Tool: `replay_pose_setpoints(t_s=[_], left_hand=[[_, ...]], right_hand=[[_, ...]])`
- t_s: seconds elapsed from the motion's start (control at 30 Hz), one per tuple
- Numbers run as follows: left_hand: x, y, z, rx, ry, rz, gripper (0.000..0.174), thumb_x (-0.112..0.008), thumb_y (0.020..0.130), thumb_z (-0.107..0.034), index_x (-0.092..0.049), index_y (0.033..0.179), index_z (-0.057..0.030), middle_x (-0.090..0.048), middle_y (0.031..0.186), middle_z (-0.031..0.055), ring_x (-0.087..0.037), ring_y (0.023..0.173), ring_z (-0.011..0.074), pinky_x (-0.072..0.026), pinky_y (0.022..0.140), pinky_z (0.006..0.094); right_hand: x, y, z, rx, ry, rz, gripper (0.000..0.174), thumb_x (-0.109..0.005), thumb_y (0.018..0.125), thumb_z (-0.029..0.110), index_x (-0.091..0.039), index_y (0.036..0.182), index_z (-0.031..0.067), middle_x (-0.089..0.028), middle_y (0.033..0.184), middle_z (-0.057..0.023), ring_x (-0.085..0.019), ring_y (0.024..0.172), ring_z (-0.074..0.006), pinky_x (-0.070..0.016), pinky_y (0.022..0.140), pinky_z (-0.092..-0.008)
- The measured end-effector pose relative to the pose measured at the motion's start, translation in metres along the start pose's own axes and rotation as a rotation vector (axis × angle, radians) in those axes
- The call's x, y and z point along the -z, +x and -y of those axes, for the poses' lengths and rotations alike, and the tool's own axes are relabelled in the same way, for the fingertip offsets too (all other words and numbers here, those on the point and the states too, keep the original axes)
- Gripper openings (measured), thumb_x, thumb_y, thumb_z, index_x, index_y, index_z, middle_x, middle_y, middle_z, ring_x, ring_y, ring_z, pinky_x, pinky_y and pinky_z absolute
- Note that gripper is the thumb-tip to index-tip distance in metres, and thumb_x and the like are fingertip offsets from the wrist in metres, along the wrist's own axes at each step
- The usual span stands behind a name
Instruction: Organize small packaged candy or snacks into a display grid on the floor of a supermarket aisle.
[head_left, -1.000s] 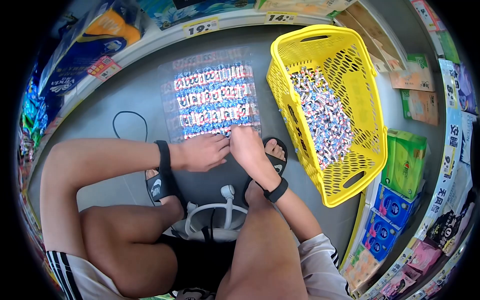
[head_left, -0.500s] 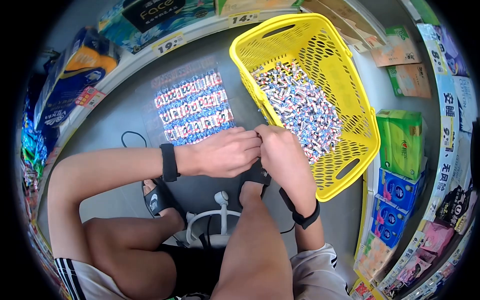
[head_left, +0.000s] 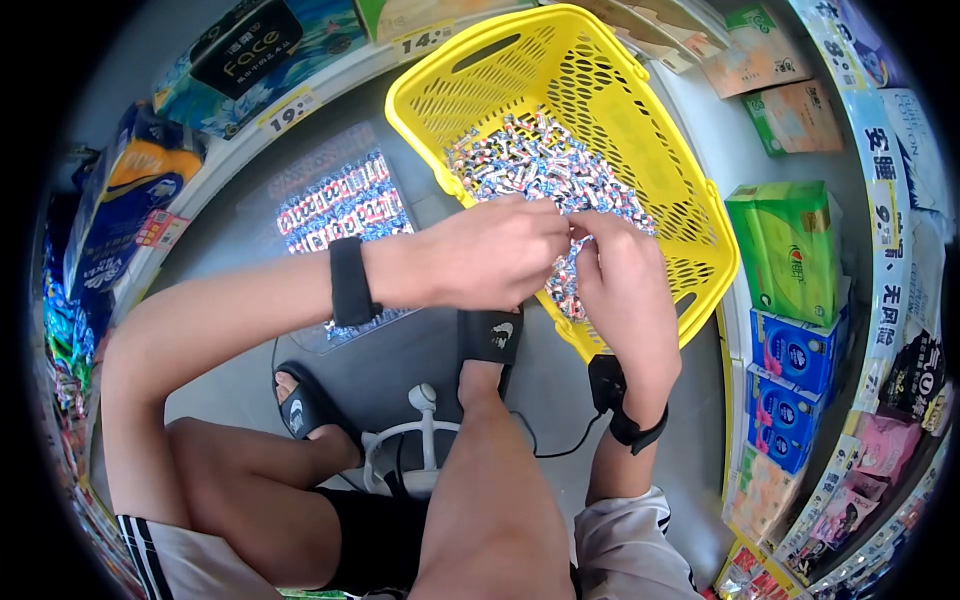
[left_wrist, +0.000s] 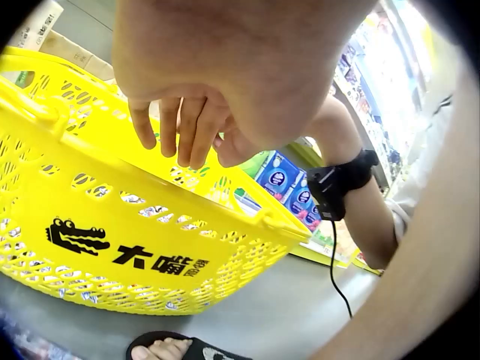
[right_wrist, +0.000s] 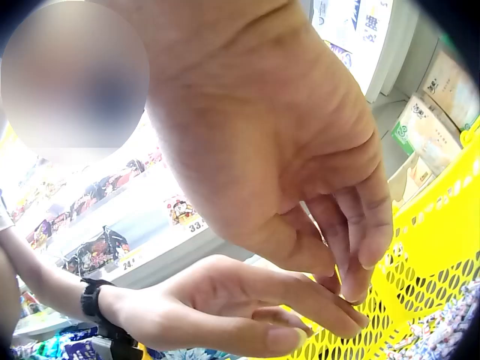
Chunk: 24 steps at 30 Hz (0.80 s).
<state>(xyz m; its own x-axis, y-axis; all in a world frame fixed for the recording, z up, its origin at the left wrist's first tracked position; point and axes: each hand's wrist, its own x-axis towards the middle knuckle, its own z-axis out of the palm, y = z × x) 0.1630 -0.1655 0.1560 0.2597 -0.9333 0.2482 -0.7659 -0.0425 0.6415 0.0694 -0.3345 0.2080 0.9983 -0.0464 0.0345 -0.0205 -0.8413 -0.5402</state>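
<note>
Both hands hover over a yellow basket (left_wrist: 112, 225) holding a heap of small wrapped candies (head_left: 560, 165) in blue, white and red. My left hand (head_left: 495, 252) has its fingers loosely extended over the near rim, with nothing visible in them. Beside it, my right hand (head_left: 632, 285) points down with thumb and fingertips close together; I cannot tell whether a candy is between them. On the floor to the left lies a clear plastic box (head_left: 330, 155) with candies lined up in rows (head_left: 345, 200), partly hidden by the left forearm.
Shelves with price tags (head_left: 425, 42) curve around the floor. Green (head_left: 785, 250) and blue tissue packs (head_left: 795, 350) stand right of the basket. Sandalled feet (head_left: 490, 335) and a white stool base (head_left: 425, 400) are just in front. A cable runs from the right wrist camera (head_left: 607, 385).
Both hands have moved right, from the box of lined-up candies to above the basket. The head view has swung right, so box and basket appear further left.
</note>
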Motion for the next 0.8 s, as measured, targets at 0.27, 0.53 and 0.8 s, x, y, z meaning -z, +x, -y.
replay_pose_setpoints(t_s=[0.27, 0.53, 0.8], left_hand=[[-0.010, 0.056, 0.032, 0.106, 0.105, 0.206, 0.023, -0.070, 0.088, -0.011, -0.067, 0.103, 0.0067, -0.067, 0.105, 0.0214, -0.065, 0.109, 0.0377, -0.0514, 0.097, 0.0482], [-0.013, 0.112, 0.044, 0.107, 0.084, 0.316, 0.023, -0.061, 0.086, -0.011, -0.071, 0.097, 0.0063, -0.069, 0.077, 0.0279, -0.070, 0.078, 0.0453, -0.0562, 0.074, 0.0537], [-0.042, 0.150, 0.063, 0.280, 0.195, 0.553, 0.023, -0.066, 0.094, -0.019, -0.078, 0.107, -0.0048, -0.076, 0.101, 0.0217, -0.073, 0.093, 0.0413, -0.0584, 0.079, 0.0499]], right_hand=[[0.016, 0.007, -0.039, -0.044, -0.151, -0.030, 0.024, -0.057, 0.085, -0.005, -0.071, 0.104, -0.0095, -0.071, 0.096, -0.0302, -0.069, 0.091, -0.0466, -0.0547, 0.085, -0.0540], [0.003, 0.038, -0.103, -0.273, -0.159, 0.187, 0.028, -0.058, 0.084, 0.000, -0.074, 0.106, -0.0042, -0.070, 0.108, -0.0320, -0.069, 0.104, -0.0469, -0.0534, 0.092, -0.0540], [-0.014, 0.049, -0.129, -0.449, -0.172, 0.389, 0.030, -0.059, 0.086, 0.005, -0.078, 0.110, 0.0045, -0.074, 0.112, -0.0248, -0.072, 0.107, -0.0401, -0.0557, 0.092, -0.0475]])
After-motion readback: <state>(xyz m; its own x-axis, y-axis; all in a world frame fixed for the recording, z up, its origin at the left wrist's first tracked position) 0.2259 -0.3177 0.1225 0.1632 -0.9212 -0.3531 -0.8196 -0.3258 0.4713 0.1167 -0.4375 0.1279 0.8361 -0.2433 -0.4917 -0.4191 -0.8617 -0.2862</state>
